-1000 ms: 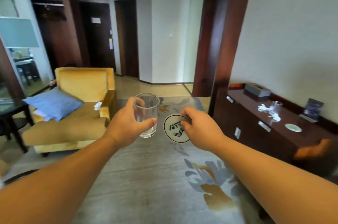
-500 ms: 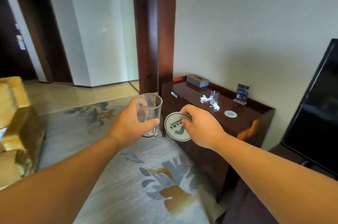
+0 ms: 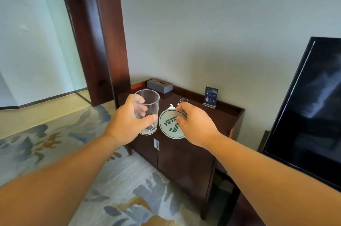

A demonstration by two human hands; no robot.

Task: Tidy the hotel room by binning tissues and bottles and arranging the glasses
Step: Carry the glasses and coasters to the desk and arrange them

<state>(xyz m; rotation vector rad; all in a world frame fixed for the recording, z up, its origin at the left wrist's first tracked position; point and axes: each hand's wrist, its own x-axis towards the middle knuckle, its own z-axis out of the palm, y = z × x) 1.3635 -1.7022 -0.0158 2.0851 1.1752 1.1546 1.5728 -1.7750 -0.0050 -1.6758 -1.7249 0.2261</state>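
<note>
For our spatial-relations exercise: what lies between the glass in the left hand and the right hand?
A round coaster, pinched by the right hand beside the glass, in the head view.

My right hand (image 3: pixel 195 124) covers the right edge of the coaster (image 3: pixel 170 124) it pinches, and most of the second glass (image 3: pixel 183 101) on the table (image 3: pixel 228 115) behind it (only the rim shows). The tissue (image 3: pixel 171 106) is a white scrap above the coaster, the rest hidden. My left hand (image 3: pixel 125 124) has its far fingers warped behind the glass (image 3: pixel 147 107) it grips. The print on the card (image 3: pixel 211 94) is too small to read. The television (image 3: pixel 304 111) runs off the right edge.
</note>
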